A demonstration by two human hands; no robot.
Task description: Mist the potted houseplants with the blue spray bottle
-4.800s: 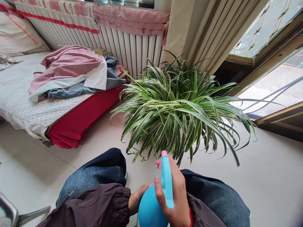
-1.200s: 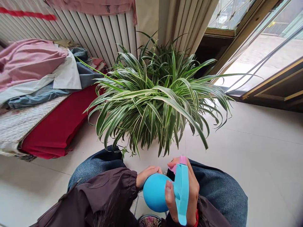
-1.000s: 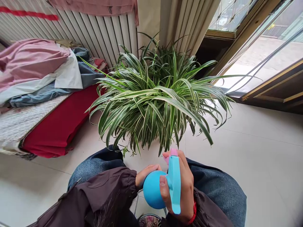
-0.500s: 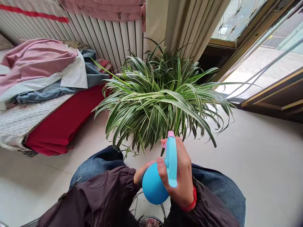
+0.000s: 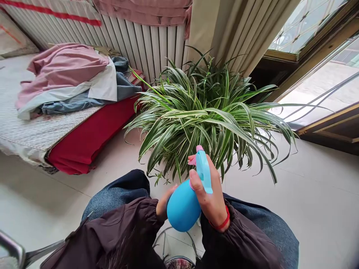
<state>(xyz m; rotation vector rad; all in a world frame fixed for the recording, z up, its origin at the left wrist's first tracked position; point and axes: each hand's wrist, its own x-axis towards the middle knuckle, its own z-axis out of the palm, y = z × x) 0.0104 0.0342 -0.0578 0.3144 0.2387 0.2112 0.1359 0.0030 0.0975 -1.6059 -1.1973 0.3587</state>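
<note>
A blue spray bottle point(image 5: 183, 206) with a light-blue head and a pink nozzle is held low, in front of my knees. My right hand point(image 5: 213, 194) wraps round its neck, its thumb on the near side and a finger by the pink trigger point(image 5: 192, 161). Against the bottle's left side rests my left hand point(image 5: 166, 201), its fingers largely hidden behind the bottle. Just beyond the nozzle spreads a bushy spider plant point(image 5: 207, 116) with long green leaves edged in white. Its pot is hidden by the leaves.
To the left is a bed point(image 5: 73, 129) with a pile of clothes point(image 5: 70, 74) on it. A white radiator point(image 5: 146, 48) and a curtain point(image 5: 252, 37) stand behind the plant. An open door point(image 5: 331, 127) is at right, and pale floor tiles point(image 5: 322, 186) lie below.
The spray bottle has tilted, so more of its round body shows and its head leans away towards the plant. The view has shifted left, moving the room rightward in the picture.
</note>
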